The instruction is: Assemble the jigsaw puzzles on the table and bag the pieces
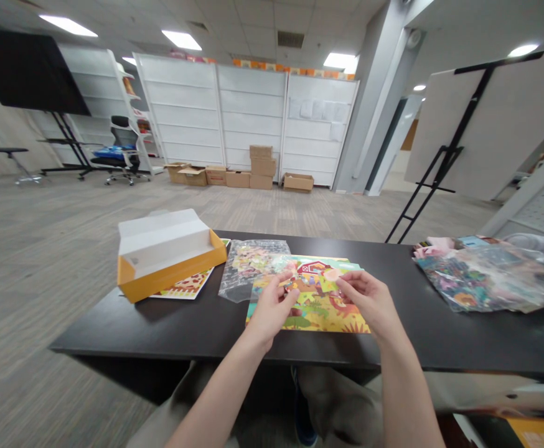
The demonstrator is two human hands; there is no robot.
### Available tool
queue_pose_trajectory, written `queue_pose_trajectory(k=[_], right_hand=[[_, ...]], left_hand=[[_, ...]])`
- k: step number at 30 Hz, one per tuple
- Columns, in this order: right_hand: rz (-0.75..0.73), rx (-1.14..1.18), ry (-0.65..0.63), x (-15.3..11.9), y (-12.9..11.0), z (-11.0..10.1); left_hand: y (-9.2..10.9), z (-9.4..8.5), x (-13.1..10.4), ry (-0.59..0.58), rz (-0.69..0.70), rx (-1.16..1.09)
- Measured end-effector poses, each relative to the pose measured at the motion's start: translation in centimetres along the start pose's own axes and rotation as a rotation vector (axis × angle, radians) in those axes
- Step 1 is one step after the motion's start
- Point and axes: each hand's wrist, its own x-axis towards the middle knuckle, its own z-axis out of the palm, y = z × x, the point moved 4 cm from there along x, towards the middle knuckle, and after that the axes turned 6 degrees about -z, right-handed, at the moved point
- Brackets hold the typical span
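Note:
A colourful farm-scene picture board (321, 317) with a red barn lies flat on the black table in front of me. Over its right side, my right hand (370, 302) pinches a small light-coloured picture piece (332, 275) between thumb and fingertips. My left hand (272, 308) hovers above the board's left part, its thumb and fingers closed around something small; the hand partly hides it, so its kind is unclear. Beside the board on the left is a clear plastic bag (241, 267) holding several small printed pieces.
An open yellow box (173, 274) with a white inside rests on printed sheets (190, 286) at the table's left. Plastic-wrapped colourful packs (487, 274) lie at the right. Beyond the black table (160, 326) are cardboard boxes (239, 179), a chair and a whiteboard stand.

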Motion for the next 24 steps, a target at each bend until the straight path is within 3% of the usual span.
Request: queue_pose_trajectory(k=[2, 8, 11, 15, 20, 24], right_hand=[[0.016, 0.06, 0.003, -0.1, -0.1, 0.4], [-0.044, -0.05, -0.223, -0.3, 0.3, 3.6], [-0.131, -0.153, -0.257, -0.3, 0.1, 3.9], [-0.073, -0.025, -0.344, -0.6, 0.2, 4.2], [-0.097, 0.075, -0.377, -1.0, -0.3, 5.1], [-0.123, 0.037, -0.347, -0.7, -0.1, 5.4]], left_hand=[[-0.2, 0.2, 0.0, -0.019, 0.011, 0.024], [-0.3, 1.1, 0.2, -0.114, 0.039, 0.049], [-0.1, 0.9, 0.2, -0.099, 0.055, 0.051], [0.5, 0.7, 0.0, -0.115, 0.099, 0.043], [0.7, 0.6, -0.1, -0.149, 0.189, 0.113], [1.5, -0.9, -0.2, -0.073, 0.301, 0.299]])
